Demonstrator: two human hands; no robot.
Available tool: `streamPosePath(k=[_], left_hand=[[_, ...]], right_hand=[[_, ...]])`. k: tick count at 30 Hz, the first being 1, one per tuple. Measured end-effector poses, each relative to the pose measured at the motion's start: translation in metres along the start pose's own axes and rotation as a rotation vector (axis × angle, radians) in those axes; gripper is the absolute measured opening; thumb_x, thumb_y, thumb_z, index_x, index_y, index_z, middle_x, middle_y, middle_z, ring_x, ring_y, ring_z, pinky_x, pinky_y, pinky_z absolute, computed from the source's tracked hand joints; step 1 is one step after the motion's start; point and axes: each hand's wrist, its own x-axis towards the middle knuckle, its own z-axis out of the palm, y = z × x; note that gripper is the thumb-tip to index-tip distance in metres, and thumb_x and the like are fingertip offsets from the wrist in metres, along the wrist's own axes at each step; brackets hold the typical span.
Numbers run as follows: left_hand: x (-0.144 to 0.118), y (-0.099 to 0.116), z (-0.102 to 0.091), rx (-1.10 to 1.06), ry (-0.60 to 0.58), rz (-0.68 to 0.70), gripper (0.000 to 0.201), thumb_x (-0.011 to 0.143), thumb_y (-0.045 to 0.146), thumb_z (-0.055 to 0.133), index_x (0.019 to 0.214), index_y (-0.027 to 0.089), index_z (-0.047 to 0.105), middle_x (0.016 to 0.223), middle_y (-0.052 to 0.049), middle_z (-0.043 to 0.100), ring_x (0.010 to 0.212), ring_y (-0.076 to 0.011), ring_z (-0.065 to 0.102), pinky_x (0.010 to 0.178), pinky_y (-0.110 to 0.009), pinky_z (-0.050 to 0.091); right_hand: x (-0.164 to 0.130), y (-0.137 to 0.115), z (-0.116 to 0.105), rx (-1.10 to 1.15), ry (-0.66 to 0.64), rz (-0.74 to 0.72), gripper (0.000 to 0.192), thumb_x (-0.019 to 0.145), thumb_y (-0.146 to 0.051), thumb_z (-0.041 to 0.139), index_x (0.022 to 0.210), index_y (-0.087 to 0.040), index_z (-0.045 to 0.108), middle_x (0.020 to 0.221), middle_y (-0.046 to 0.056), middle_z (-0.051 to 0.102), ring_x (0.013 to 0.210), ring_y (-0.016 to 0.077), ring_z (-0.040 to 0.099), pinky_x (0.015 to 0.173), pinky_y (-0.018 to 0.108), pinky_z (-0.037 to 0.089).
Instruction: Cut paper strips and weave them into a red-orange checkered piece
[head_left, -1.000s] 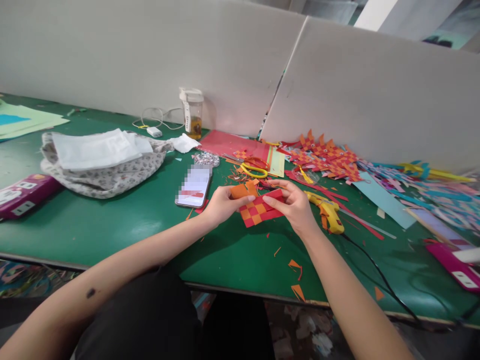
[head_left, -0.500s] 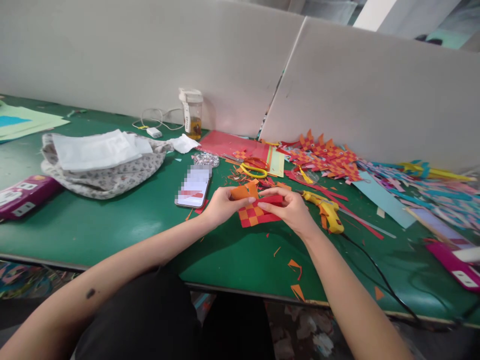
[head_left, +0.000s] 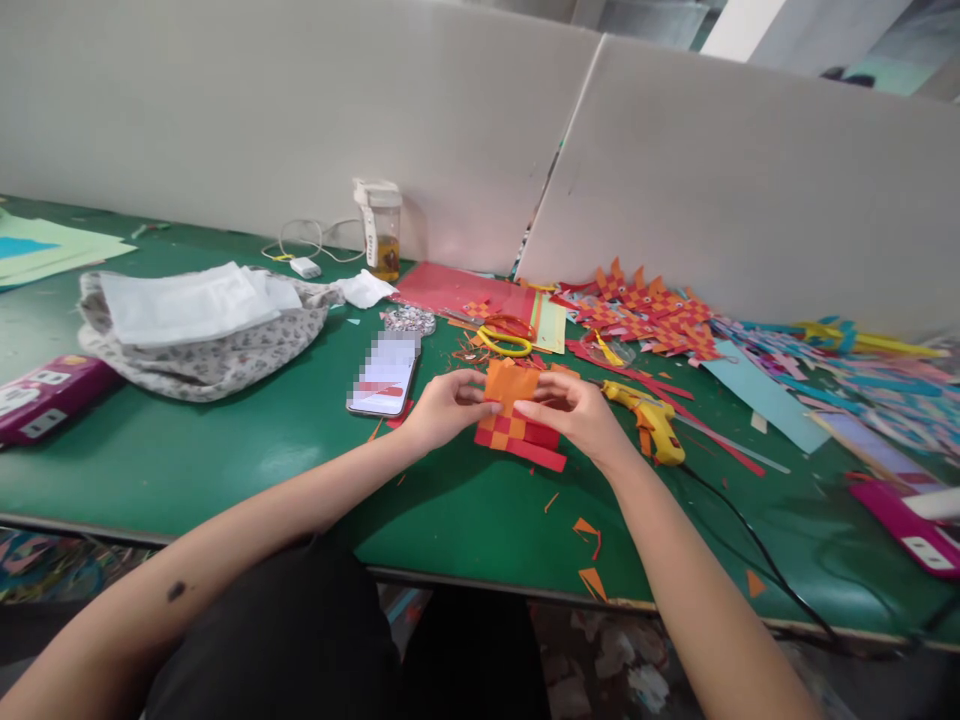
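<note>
Red-orange woven paper (head_left: 517,425) — between hands | left hand (head_left: 442,408), right hand (head_left: 577,415) — both pinching it

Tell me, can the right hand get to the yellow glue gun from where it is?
Probably yes. The right hand is pinching the woven paper piece, and the yellow glue gun lies just to its right on the green table, nothing between them.

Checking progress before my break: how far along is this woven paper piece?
Done: a pile of finished woven pieces lies by the partition. In hand: left hand and right hand hold a red-orange woven square. Left: its orange strips stand loose on top.
</note>
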Motion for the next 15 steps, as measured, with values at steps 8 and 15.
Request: streamPosePath(k=[8,15], left_hand=[[0.0023,-0.0034,0.0015,-0.002,-0.047,0.001,0.034,0.062,0.025,0.075,0.088,0.015,0.055,0.073,-0.002,0.067,0.067,-0.0119,0.063,0.065,-0.024,0.048],[-0.0015,0.0002,0.0007,0.027,-0.104,-0.047,0.026,0.065,0.025,0.073,0.082,0.014,0.056,0.069,-0.002,0.067,0.061,-0.0093,0.061,0.061,-0.022,0.046]], right_hand=[[-0.0004,-0.0015,0.0021,0.059,0.002,-0.066,0.039,0.064,-0.039,0.072,0.095,-0.016,0.068,0.097,0.008,0.070,0.088,0.0249,0.065,0.079,0.040,0.052],[-0.0049,-0.0052,0.0027,0.032,-0.030,-0.036,0.031,0.064,-0.042,0.072,0.084,-0.018,0.070,0.084,0.004,0.072,0.074,0.0213,0.065,0.064,0.031,0.052]])
